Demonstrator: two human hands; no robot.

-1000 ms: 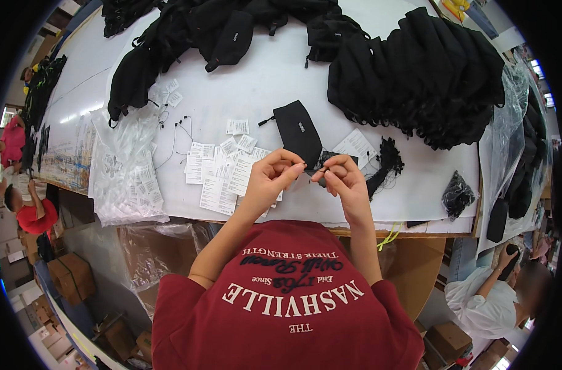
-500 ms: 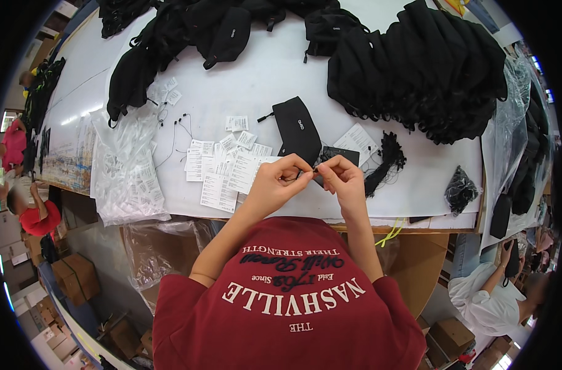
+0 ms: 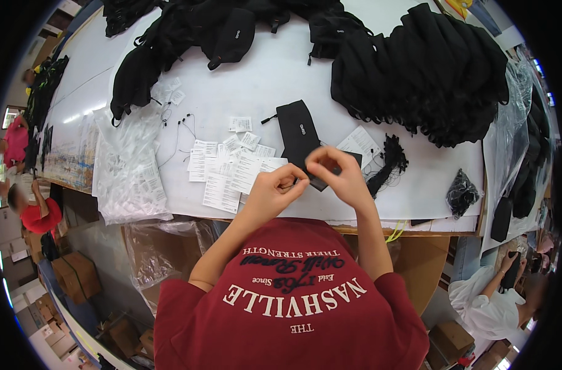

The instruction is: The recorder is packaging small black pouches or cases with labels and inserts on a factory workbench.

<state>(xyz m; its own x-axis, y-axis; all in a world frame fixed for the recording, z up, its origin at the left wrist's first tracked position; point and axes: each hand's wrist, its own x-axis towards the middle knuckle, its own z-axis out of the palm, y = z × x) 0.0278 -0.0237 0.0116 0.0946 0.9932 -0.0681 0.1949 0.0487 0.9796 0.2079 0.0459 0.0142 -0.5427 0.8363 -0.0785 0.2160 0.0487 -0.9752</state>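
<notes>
My left hand (image 3: 276, 190) is closed in a pinch at the near edge of the table, just right of the spread white paper tags (image 3: 221, 176). Up and to its right, my right hand (image 3: 341, 176) also pinches, thumb against forefinger. Whatever either hand holds is too small or hidden to make out. Beyond them lies a flat black zip pouch (image 3: 298, 126) with a small white logo and a zip pull; the right hand covers part of its near end. A dark card (image 3: 353, 158) shows behind the right hand. Near it lies a bundle of black tag strings (image 3: 389, 163).
A large heap of black pouches (image 3: 416, 80) stands at the far right, with more black bags (image 3: 231, 37) along the back. A clear plastic bag of white tags (image 3: 130, 179) lies left. Loose strings (image 3: 179, 139) are beside it. A small black bundle (image 3: 463, 192) sits right.
My hands were together at the fingertips with something small and dark between them. Now they are apart: the right hand has risen and turned, while the left is slightly lower.
</notes>
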